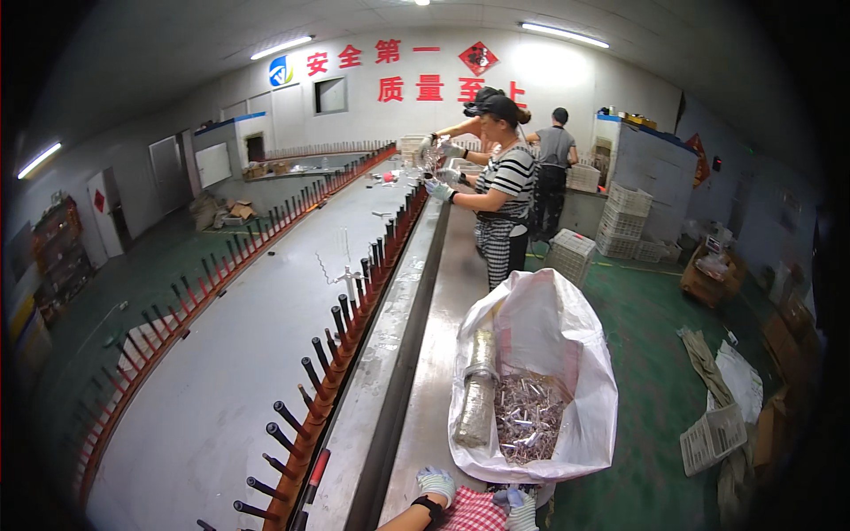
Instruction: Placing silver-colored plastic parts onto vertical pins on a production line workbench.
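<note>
"Head camera, live: where's the open white sack [588, 389]?"

"Steel counter [440, 354] along its left, small shiny pieces [529, 416] inside, wrapped roll [475, 411] against its left wall!"

"Hands?"

"Gloved left hand [435, 482] and right hand [521, 510] at the sack's near side, checked cloth [475, 512] between. Grasping? Can't tell for either!"

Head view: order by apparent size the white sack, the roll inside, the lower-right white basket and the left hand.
1. White sack.
2. Roll and white basket: too alike to rank.
3. Left hand, smallest.
</note>
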Tool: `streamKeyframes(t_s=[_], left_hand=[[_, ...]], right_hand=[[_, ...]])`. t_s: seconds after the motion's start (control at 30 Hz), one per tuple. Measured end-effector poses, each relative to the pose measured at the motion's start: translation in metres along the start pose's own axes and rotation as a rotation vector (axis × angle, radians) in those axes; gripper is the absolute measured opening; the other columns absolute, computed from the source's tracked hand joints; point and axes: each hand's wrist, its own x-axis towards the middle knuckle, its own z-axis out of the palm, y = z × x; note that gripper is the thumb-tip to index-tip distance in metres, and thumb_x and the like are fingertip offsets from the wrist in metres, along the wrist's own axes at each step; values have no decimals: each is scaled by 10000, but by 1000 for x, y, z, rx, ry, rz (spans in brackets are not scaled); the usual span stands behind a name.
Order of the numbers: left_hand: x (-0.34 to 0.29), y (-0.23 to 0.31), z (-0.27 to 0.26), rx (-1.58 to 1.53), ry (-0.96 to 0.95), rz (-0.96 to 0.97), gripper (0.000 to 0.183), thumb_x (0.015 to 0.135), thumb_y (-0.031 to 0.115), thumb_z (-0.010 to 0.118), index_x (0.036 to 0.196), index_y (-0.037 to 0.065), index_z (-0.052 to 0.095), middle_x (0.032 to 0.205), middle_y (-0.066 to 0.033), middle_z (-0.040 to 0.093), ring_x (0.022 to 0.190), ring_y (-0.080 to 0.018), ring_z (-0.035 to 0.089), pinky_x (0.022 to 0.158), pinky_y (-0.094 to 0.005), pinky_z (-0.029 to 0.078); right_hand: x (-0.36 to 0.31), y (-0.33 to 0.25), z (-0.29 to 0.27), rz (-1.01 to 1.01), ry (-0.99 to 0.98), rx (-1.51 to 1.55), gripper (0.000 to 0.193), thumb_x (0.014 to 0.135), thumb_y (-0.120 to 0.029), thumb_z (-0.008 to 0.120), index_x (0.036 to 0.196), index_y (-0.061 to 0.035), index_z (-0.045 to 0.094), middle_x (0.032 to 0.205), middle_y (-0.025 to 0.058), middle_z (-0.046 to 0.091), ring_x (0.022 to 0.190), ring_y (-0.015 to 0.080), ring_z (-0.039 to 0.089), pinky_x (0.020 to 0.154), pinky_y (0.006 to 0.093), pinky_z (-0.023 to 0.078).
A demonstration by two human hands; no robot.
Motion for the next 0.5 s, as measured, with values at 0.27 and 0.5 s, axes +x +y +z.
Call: streamKeyframes(t_s=[0.27,0.5], left_hand=[[27,-62,-109,-845,449,-78,453,801,305,536,1164,37,493,1112,-176,560,1033,-301,542,854,-376,443],[34,-128,-223,-1341,1163,-160,542,813,69,495,1312,-1,294,1185,-200,487,1071,-266,500,921,-326,389]], right_hand=[[-14,-46,10,-36,-51,35,178,887,-175,523,886,-25,619,791,12,591,681,93,500,603,240,430],[-10,-56,4,-19,-46,34,192,881,-190,526,846,-25,617,773,21,594,669,104,508,599,264,434]])
